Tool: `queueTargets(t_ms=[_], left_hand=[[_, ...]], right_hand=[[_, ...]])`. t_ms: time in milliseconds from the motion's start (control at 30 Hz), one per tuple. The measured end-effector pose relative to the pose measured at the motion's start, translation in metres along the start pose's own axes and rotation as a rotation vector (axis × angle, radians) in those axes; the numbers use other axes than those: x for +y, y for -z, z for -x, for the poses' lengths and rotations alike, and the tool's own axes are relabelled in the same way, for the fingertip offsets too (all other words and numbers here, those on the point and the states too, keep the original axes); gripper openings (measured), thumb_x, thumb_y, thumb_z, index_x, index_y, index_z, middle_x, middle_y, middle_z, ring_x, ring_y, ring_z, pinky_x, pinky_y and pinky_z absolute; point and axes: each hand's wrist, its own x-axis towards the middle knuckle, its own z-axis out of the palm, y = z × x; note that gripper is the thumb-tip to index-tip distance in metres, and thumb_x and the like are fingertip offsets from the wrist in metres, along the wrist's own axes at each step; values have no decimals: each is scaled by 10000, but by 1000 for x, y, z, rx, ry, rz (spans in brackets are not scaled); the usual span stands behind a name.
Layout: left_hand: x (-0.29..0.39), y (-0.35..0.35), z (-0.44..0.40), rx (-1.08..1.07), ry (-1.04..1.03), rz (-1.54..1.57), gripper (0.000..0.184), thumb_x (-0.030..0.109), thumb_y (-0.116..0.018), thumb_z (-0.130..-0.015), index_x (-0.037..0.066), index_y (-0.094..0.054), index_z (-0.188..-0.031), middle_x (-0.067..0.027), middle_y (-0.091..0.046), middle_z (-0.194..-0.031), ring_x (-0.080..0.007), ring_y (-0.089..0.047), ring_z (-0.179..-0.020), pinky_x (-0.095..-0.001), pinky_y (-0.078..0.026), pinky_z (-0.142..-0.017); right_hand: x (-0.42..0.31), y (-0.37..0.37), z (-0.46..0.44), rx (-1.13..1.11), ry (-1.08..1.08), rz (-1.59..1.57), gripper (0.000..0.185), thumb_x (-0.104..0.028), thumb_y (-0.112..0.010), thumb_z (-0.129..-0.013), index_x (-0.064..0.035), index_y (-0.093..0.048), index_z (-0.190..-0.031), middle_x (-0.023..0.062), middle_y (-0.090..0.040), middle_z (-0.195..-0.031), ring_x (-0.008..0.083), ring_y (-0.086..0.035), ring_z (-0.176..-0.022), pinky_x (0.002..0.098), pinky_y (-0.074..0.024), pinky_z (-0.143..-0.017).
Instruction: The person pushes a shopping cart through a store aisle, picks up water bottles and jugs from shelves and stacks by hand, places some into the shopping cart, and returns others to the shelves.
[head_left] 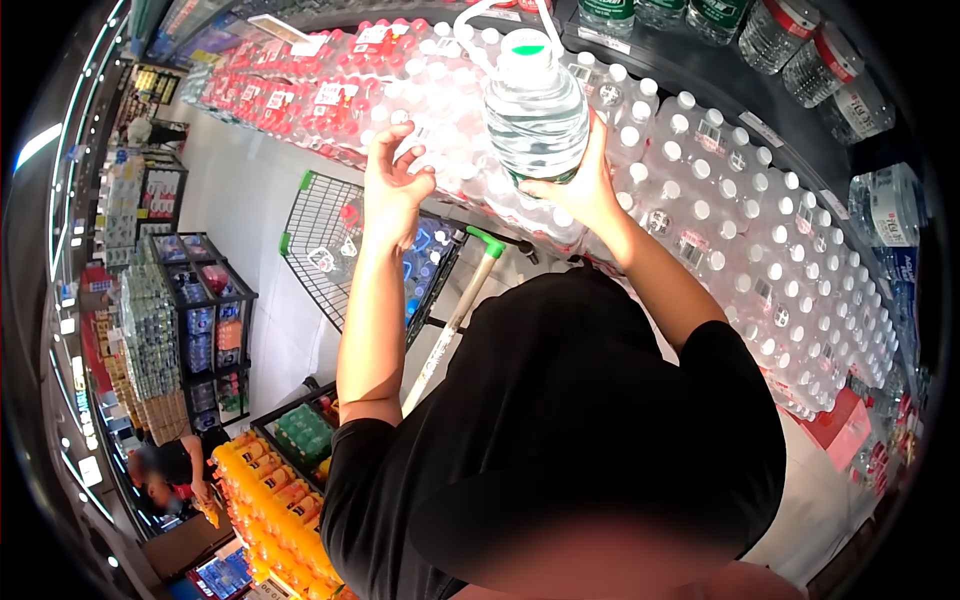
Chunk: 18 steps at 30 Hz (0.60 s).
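The right hand (577, 188) gripped a water jug (533, 115) just past twelve o'clock.
The left hand (396, 186) was spread at eleven; a cart (312, 238) stood at ten.

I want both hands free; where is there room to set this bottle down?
Bare floor lies between the shopping cart and the black display rack, and between the black sleeve and the pink sheet. The stacked white-capped bottles are crowded.
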Motion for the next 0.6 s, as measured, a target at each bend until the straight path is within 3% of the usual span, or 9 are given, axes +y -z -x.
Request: queueTargets(t_ms=[167,267,500,600], left_hand=[[-15,-3,-7,-59,19,-16,676,-159,-570,-647,125,-482,-1254,-62,-403,-1396,-204,-439,-1103,-274,-462,-801],[-16,-11,-9,-37,45,15,651,-202,-521,-629,89,-499,-1211,-58,-411,-1310,-180,-456,-1040,-248,-467,-723],[-35,-20,-15,-43,88,5,590,-196,-514,-678,81,-494,-1199,-96,-447,-1350,-198,-511,-1065,-261,-483,-764],[-41,-19,-19,-90,115,49,586,-205,-481,-696,87,-473,-1203,-128,-448,-1379,-235,-521,-1174,-279,-484,-831]], right_hand=[[0,11,5,-142,-2,8,1234,-178,-902,-635,-52,-38,-1507,232,-338,-1460,327,-421,-1337,448,-372,-1093],[7,16,8,-206,-16,20,1222,-123,-849,-688,-71,35,-1530,239,-305,-1497,340,-372,-1377,445,-339,-1119],[-4,27,5,-242,-87,81,1189,-122,-856,-674,-62,-44,-1540,219,-298,-1526,341,-363,-1388,427,-334,-1128],[-12,23,7,-173,-120,195,1210,-161,-886,-644,-60,-76,-1537,218,-307,-1520,357,-365,-1384,441,-343,-1126]])
